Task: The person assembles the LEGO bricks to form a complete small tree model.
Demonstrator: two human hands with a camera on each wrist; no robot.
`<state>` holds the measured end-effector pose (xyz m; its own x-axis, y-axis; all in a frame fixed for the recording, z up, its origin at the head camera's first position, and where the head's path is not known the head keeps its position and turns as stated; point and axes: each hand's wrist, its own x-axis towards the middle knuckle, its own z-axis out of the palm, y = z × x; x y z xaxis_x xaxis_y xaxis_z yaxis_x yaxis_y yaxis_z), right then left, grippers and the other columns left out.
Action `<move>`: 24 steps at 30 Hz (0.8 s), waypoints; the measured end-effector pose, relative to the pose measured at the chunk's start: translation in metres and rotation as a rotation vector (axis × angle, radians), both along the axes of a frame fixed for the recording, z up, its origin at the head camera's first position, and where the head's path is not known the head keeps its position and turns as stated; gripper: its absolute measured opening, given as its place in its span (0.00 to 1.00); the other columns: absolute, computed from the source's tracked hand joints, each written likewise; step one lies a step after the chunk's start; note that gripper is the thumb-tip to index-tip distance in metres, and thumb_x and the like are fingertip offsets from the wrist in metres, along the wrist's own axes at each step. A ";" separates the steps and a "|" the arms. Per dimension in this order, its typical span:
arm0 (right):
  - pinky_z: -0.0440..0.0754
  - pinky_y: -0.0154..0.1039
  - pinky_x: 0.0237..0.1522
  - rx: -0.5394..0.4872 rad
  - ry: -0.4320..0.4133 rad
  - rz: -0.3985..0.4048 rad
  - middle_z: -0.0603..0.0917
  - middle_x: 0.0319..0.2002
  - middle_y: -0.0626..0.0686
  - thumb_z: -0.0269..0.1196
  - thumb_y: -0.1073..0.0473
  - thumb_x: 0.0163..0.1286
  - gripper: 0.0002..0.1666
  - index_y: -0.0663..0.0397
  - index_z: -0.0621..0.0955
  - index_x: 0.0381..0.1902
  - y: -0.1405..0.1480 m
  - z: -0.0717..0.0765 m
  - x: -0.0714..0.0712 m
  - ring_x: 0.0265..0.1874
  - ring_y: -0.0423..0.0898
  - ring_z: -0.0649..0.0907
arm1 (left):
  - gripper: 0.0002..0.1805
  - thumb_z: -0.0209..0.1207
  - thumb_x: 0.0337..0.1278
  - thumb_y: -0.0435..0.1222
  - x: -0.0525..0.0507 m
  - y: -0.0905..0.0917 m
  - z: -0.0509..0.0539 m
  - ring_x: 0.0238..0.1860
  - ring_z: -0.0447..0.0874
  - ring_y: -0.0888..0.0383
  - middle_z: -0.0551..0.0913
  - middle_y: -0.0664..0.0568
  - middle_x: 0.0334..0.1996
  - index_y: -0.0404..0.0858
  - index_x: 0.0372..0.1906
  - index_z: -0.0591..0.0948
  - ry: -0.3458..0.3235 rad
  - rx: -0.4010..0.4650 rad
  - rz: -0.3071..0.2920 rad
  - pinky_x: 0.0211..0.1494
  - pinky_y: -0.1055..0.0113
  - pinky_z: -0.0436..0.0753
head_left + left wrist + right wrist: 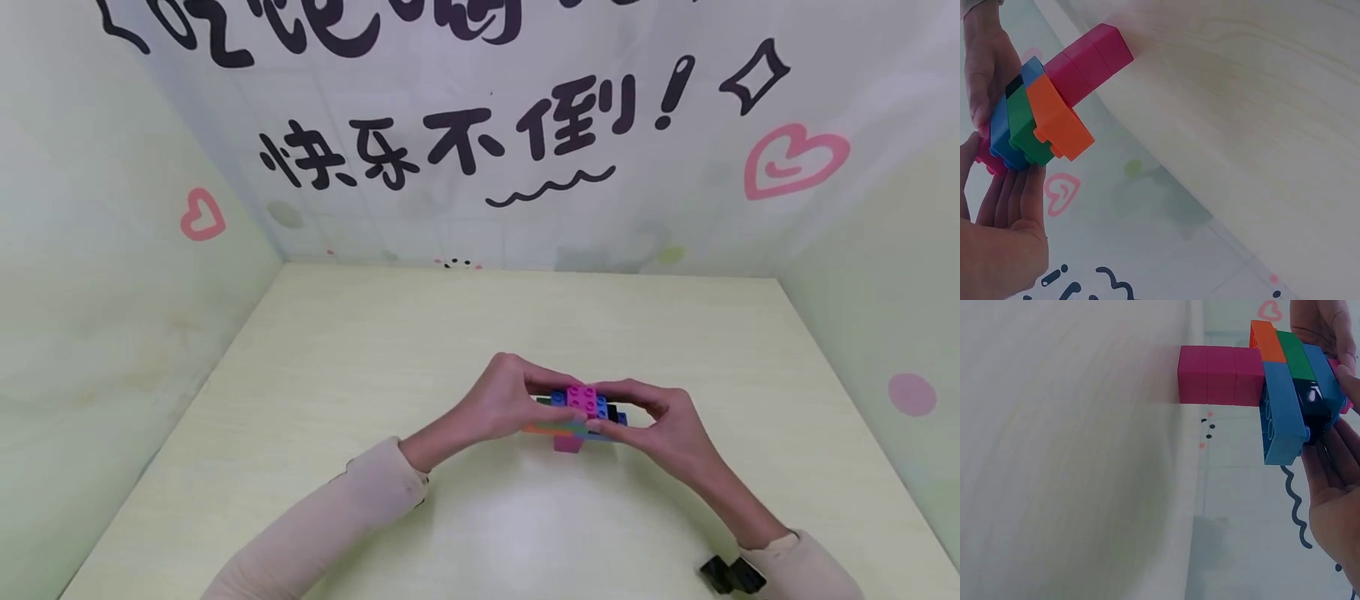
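Both hands hold one assembly of toy building bricks over the table, right of the middle in the head view. On top sits a pink brick (581, 398). Below it come a blue brick (1322, 375), then a green brick (1025, 125) beside a black brick (1314, 403). Under those, an orange brick (1060, 122) and a light blue brick (1283, 412) lie end to end. Three stacked pink bricks (1221, 375) form a narrow stem beneath. My left hand (498, 404) pinches the left side between thumb and fingers; my right hand (675, 429) grips the right side likewise.
The pale wooden table (337, 333) is bounded by a printed back wall (450, 225) and side walls. A small black object (731, 575) is by the right sleeve. Whether the pink stem touches the tabletop, I cannot tell.
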<state>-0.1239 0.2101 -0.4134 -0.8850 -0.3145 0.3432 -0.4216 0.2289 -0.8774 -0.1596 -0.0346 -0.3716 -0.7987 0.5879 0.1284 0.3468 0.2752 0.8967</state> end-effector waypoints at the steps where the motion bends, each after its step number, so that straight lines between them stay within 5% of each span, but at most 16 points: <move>1: 0.76 0.35 0.56 -0.010 0.012 0.003 0.86 0.48 0.51 0.72 0.70 0.57 0.25 0.51 0.84 0.53 0.000 0.001 0.000 0.49 0.48 0.83 | 0.20 0.76 0.42 0.46 0.000 0.000 0.000 0.39 0.85 0.71 0.87 0.67 0.37 0.48 0.45 0.89 -0.008 -0.003 -0.001 0.38 0.70 0.83; 7: 0.78 0.37 0.54 -0.128 0.070 0.073 0.85 0.46 0.63 0.67 0.81 0.55 0.23 0.68 0.83 0.50 -0.006 0.016 0.004 0.48 0.51 0.83 | 0.20 0.75 0.43 0.45 -0.001 -0.001 -0.001 0.40 0.85 0.70 0.87 0.67 0.37 0.46 0.45 0.89 -0.010 -0.003 -0.013 0.41 0.70 0.83; 13: 0.79 0.37 0.52 -0.116 0.073 0.084 0.85 0.44 0.63 0.67 0.81 0.55 0.20 0.69 0.84 0.47 -0.011 0.031 0.008 0.46 0.50 0.84 | 0.22 0.73 0.46 0.47 0.002 -0.002 -0.003 0.40 0.85 0.71 0.87 0.66 0.38 0.45 0.48 0.88 0.021 -0.003 -0.018 0.36 0.72 0.82; 19: 0.80 0.36 0.51 -0.090 0.091 0.087 0.86 0.44 0.63 0.67 0.81 0.55 0.20 0.69 0.84 0.48 -0.010 0.031 0.009 0.47 0.50 0.84 | 0.21 0.72 0.50 0.44 0.005 -0.002 -0.012 0.40 0.85 0.71 0.87 0.58 0.42 0.41 0.50 0.87 0.066 0.056 -0.039 0.40 0.70 0.84; 24: 0.80 0.37 0.51 -0.123 0.072 0.084 0.85 0.46 0.63 0.67 0.82 0.55 0.22 0.69 0.83 0.49 -0.006 0.015 0.002 0.48 0.51 0.84 | 0.20 0.72 0.49 0.45 0.002 -0.003 -0.014 0.41 0.85 0.69 0.87 0.63 0.41 0.44 0.49 0.88 0.030 0.089 -0.034 0.42 0.68 0.84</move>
